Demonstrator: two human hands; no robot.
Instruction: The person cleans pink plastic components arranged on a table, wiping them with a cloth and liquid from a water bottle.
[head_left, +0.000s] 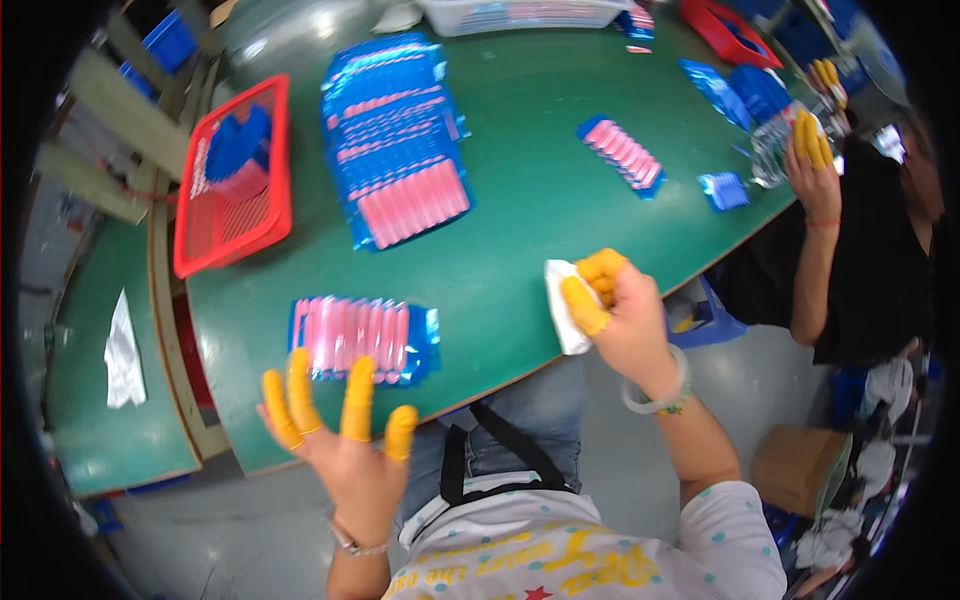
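Yellow finger covers are on the fingers of both my hands. My left hand (352, 468) is open with its fingers spread, the tips at the near edge of a shiny blue pack (360, 338) holding a row of pink stick-like pieces. That pack lies flat near the table's front edge. In my right hand (632, 325), closed at the table edge, is a crumpled white cloth or wipe (562, 318). Farther off, a long overlapping stack of similar packs (400, 150) lies on the table, and a single pack (622, 157) is at the right.
A red basket (282, 170) with blue and pink items stands on the green table (520, 220) at left. A clear tray (530, 18) is at the back. At right, another person's hand (815, 165) handles clear plastic near a small blue piece (724, 191). A white cloth (123, 355) lies on the left side table.
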